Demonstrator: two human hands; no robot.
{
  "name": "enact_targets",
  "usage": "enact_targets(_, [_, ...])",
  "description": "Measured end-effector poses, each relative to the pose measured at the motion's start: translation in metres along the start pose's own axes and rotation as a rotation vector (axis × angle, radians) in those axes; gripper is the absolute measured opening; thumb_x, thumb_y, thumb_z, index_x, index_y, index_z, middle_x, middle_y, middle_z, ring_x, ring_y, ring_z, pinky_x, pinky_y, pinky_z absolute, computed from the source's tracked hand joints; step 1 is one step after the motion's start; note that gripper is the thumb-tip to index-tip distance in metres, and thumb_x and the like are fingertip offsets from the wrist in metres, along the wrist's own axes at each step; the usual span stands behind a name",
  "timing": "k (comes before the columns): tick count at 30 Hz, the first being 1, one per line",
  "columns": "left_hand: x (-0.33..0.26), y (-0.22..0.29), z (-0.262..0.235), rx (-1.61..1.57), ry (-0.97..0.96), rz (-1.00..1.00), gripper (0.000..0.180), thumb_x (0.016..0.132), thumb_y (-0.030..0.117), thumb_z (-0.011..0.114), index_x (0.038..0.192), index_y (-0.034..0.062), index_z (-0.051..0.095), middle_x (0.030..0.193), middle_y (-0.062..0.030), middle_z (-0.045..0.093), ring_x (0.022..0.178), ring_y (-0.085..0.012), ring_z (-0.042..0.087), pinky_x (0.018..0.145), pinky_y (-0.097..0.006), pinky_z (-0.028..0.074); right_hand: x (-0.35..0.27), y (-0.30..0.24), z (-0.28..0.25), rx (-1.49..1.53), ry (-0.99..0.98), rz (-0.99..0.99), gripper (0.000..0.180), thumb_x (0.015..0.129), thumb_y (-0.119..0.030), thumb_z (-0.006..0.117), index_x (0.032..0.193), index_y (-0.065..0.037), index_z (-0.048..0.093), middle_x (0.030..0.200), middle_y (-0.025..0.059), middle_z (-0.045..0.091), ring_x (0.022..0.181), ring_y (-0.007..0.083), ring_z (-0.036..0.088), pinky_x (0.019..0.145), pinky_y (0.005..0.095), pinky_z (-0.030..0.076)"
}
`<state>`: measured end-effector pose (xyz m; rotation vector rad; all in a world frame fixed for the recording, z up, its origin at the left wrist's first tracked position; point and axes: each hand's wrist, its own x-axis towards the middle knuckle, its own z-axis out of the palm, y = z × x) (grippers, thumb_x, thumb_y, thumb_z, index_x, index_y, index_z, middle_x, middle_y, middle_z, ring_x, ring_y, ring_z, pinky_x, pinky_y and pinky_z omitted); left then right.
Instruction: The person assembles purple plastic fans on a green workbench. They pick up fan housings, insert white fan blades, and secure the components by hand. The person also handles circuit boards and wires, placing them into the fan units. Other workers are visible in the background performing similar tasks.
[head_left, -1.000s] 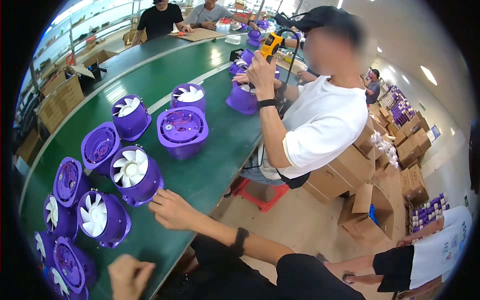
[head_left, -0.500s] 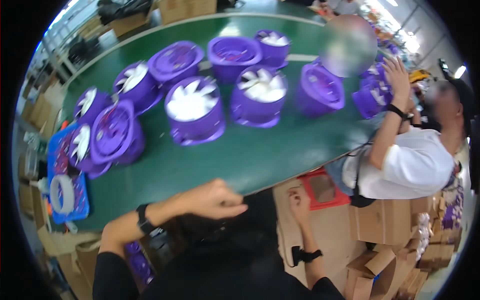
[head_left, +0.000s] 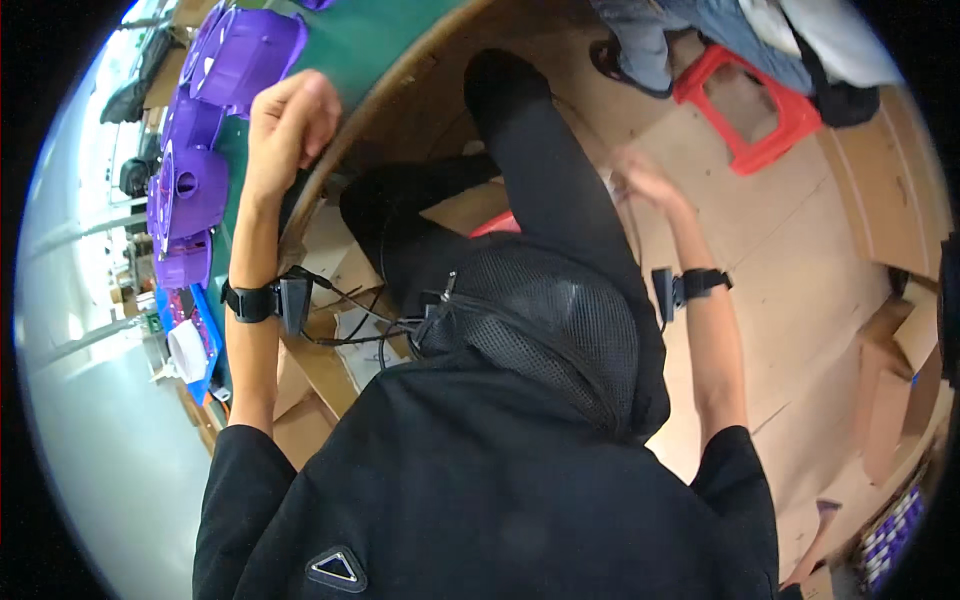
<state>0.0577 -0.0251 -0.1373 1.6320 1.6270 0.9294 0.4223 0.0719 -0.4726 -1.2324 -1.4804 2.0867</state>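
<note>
Purple fan housings (head_left: 215, 110) lie in a row on the green-topped table (head_left: 370, 45), from 11 o'clock down to 9 o'clock along the left rim of the head view. The nearest housing to the person's reach sits at 11 o'clock, just beyond the table edge.

The left hand (head_left: 290, 125) rests on the rounded table edge at 11 o'clock. Its fingers are curled together over the rim; it clamps no housing, and the nearest one lies just beside the knuckles, apart from them. A black wrist strap (head_left: 250, 300) with a small wired unit sits on the left forearm at 9 o'clock.

The right hand (head_left: 645, 180) hangs in the air at 1 o'clock, over the floor, well apart from the table. It is motion-blurred; the fingers appear spread and nothing shows in the palm. A second black wrist strap (head_left: 700, 283) sits on the right forearm at 3 o'clock.

A red plastic stool (head_left: 760, 110) stands on the floor at 1 o'clock. A blue tray (head_left: 205, 335) sits at 9 o'clock, below the housings. Cardboard boxes (head_left: 905, 390) stand at 3 o'clock.
</note>
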Motion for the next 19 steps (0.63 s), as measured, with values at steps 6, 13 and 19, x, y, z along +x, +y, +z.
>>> enact_targets(6, [0.014, 0.006, 0.010, -0.019, 0.033, 0.084, 0.039, 0.108, 0.030, 0.049, 0.085, 0.0019, 0.063, 0.050, 0.0041, 0.039, 0.042, -0.0038, 0.031, 0.038, -0.022, 0.019, 0.035, -0.053, -0.032, 0.051, 0.139, -0.586, 0.032, 0.106, -0.030, 0.055, 0.122, -0.004, 0.065, 0.067, -0.0031, 0.051, 0.057, 0.0065, 0.050, 0.053, 0.0253, 0.043])
enact_targets(13, [0.012, 0.001, 0.004, -0.038, 0.070, -0.013, 0.032, 0.106, 0.028, 0.053, 0.087, 0.0033, 0.059, 0.050, 0.0053, 0.034, 0.043, -0.0043, 0.031, 0.037, -0.021, 0.018, 0.023, -0.078, 0.001, 0.304, 0.079, -0.688, 0.032, 0.108, -0.026, 0.051, 0.124, -0.002, 0.065, 0.071, -0.0056, 0.045, 0.063, 0.0044, 0.045, 0.056, 0.0220, 0.041])
enact_targets(19, [0.019, -0.001, -0.005, -0.053, 0.087, -0.095, 0.034, 0.104, 0.034, 0.055, 0.089, 0.0044, 0.058, 0.050, 0.0052, 0.034, 0.040, -0.0045, 0.029, 0.034, -0.020, 0.019, 0.001, -0.062, -0.006, 0.380, 0.172, -0.737, 0.031, 0.108, -0.027, 0.051, 0.127, -0.009, 0.067, 0.069, -0.0057, 0.046, 0.061, 0.0044, 0.045, 0.057, 0.0226, 0.044])
